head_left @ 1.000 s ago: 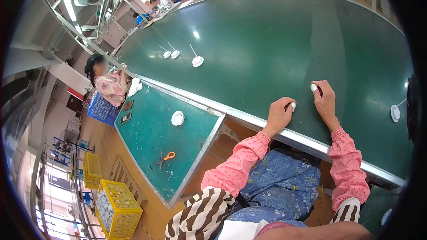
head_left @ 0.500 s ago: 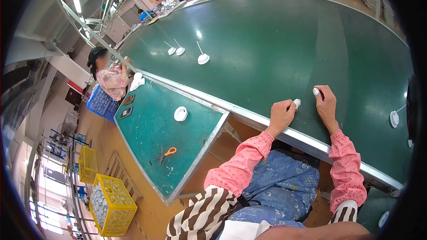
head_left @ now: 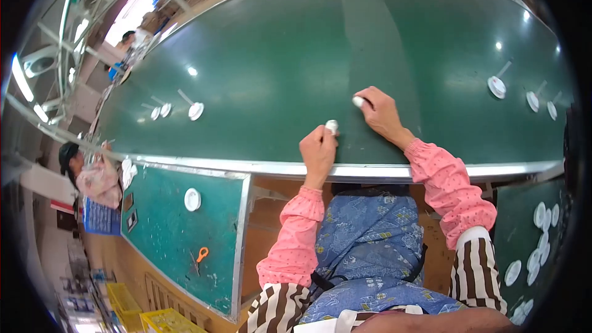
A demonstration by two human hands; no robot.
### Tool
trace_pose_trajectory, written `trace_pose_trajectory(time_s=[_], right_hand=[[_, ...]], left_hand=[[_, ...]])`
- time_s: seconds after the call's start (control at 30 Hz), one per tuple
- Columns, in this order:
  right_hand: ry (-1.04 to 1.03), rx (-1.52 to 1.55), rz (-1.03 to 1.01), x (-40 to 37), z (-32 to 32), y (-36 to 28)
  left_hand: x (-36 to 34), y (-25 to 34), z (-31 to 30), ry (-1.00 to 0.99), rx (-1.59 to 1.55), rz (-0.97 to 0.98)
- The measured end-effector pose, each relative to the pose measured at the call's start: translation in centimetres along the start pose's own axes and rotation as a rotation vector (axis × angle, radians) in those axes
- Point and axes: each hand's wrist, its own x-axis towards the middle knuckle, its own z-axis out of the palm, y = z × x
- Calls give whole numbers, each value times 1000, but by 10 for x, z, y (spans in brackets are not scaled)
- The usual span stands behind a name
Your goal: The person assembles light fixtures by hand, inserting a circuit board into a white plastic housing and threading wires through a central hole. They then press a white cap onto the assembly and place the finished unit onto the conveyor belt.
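My left hand is closed in a fist above the near edge of the green belt, its thumb wrapped in white. Farther in and to the right, my right hand is also closed, with a white wrap on its thumb. Nothing shows in either hand. Right of them on the belt lies a round white part with a thin pale stem. A similar white part rests at the left, several more like these lying farther off on both sides.
On the left side table are a white ring-shaped part and orange-handled scissors. Several white discs lie on the right side table. A co-worker sits at far left by a blue crate. A metal rail edges the belt.
My view has turned to the right, bringing more stemmed parts and the right side table's discs into sight. Both hands stay closed over the belt.
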Motion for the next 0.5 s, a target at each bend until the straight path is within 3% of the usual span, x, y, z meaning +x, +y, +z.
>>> trace_pose_trajectory(time_s=[0.03, 0.13, 0.27, 0.5], right_hand=[[12, -10, -40, -1, -1, 3], [12, 17, -81, 1, 4, 4], [50, 64, 114, 1, 5, -4], [56, 77, 52, 1, 5, -1]], left_hand=[[1, -3, -1, 27, 29, -10], [5, -17, 3, 103, 172, 201], [0, -1, 0, 134, -2, 124], [0, -2, -1, 134, 4, 127]])
